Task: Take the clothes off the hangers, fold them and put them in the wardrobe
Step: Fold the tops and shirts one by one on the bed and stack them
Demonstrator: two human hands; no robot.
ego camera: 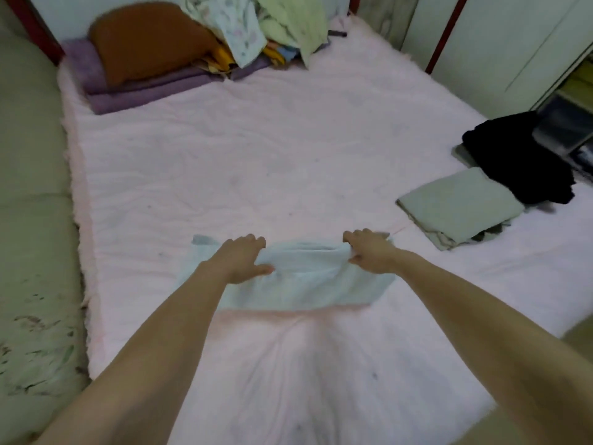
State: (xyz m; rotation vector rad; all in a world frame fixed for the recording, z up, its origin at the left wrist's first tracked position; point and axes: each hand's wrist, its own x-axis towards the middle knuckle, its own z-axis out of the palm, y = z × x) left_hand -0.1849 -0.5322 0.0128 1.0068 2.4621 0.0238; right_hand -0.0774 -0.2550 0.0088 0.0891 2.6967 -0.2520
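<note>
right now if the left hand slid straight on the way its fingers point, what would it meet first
Nothing close: past the left hand and the light blue cloth it grips lies bare pink sheet. Far on, probably the clothes heap at the head, though depth is unclear.

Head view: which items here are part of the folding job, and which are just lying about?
Part of the job:
- light blue garment, gripped by left hand and right hand
- folded grey-green garment
- black garment
- wardrobe

Lying about:
- brown pillow
- purple folded blanket
- heap of loose fabrics at the bed's head
</note>
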